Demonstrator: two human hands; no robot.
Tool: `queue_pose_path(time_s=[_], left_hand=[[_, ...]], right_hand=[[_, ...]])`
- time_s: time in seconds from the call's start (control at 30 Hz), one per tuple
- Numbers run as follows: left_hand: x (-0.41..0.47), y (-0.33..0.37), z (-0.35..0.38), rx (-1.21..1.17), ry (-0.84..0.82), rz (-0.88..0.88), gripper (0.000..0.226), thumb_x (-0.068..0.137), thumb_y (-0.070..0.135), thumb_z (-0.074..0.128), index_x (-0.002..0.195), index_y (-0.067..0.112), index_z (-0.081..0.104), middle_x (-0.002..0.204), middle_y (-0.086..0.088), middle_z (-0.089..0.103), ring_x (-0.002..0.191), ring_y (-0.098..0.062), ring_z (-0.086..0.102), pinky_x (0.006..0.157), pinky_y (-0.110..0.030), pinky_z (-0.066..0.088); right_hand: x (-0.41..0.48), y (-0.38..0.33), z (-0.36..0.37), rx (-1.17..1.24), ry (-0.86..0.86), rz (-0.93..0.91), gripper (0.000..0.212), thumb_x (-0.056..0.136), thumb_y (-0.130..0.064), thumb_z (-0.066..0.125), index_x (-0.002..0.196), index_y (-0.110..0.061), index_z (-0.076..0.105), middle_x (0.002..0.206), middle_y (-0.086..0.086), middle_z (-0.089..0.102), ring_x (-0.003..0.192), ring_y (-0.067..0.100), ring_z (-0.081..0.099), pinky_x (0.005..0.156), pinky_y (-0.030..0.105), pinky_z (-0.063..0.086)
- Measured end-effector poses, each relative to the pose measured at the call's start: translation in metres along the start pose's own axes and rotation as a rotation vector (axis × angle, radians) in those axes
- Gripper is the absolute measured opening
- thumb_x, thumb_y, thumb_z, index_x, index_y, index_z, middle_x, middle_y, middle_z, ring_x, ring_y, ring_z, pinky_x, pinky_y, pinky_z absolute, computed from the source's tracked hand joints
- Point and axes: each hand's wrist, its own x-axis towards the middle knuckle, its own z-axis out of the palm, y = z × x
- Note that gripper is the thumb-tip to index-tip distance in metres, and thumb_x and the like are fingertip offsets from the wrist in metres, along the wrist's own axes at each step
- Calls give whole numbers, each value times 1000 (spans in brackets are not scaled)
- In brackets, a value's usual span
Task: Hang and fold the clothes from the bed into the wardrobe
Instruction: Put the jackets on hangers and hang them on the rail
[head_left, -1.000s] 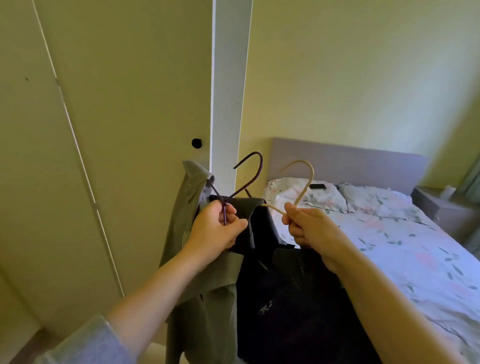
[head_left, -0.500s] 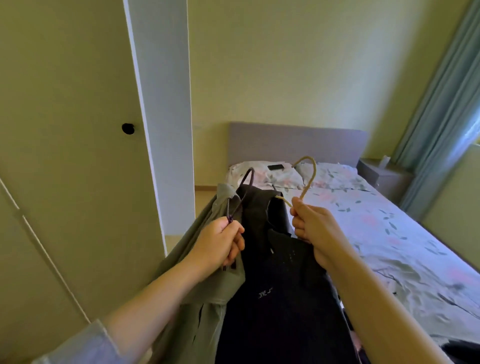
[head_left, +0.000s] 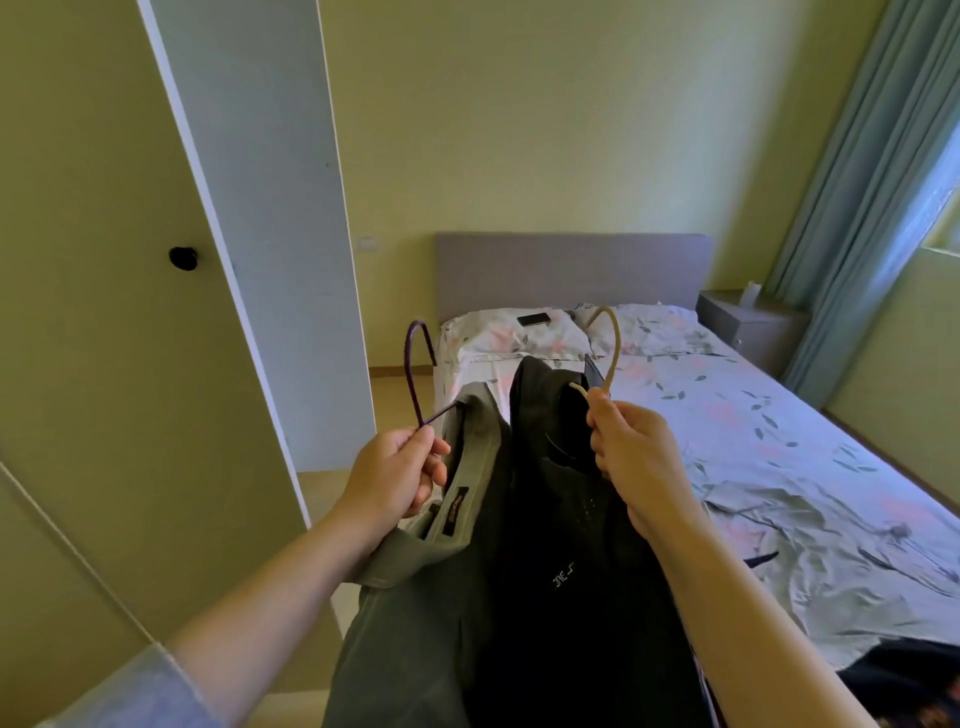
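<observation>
- Left hand (head_left: 395, 478) pinches purple hanger (head_left: 414, 364) neck; grey shirt (head_left: 415, 623) hung
- Right hand (head_left: 634, 457) pinches beige hanger (head_left: 614, 343); black top (head_left: 561, 571) hung
- Advised: hold hooks apart and level when turning to wardrobe door (head_left: 104, 338)

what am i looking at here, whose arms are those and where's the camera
No machine here: these are a person's two bare arms, seen from a wide-angle camera worn on the head, looking forward and down. The left hand pinches a purple hanger carrying a grey-green garment. The right hand pinches a beige hanger carrying a black garment. Ahead lies the bed with a floral sheet; a dark phone rests on a pillow. On the left stands the wardrobe door with a black knob.
</observation>
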Motion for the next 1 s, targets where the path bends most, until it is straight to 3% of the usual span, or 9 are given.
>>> queue_pose_path(time_s=[0.5, 0.63, 1.0], left_hand=[[113, 8, -89, -132, 2, 28, 32, 104, 26, 38, 88, 8, 59, 60, -1, 54, 40, -6, 39, 37, -16, 31], [133, 9, -94, -168, -7, -3, 30, 105, 25, 38, 90, 7, 57, 63, -2, 51, 41, -6, 39, 37, -16, 30], [196, 2, -88, -185, 27, -39, 36, 103, 34, 40, 95, 4, 59, 65, -3, 51, 40, -6, 38, 38, -16, 30]], right_hand=[[72, -35, 116, 17, 61, -102, 43, 101, -40, 45, 69, -12, 50, 53, -1, 36, 48, 12, 29, 49, 28, 26], [86, -38, 135, -10, 93, -128, 45, 101, -41, 46, 68, -11, 51, 54, 2, 37, 50, 17, 30, 49, 25, 30], [152, -26, 154, 63, 55, -122, 46, 102, -39, 45, 65, -13, 49, 47, -6, 36, 43, 8, 29, 42, 13, 31]])
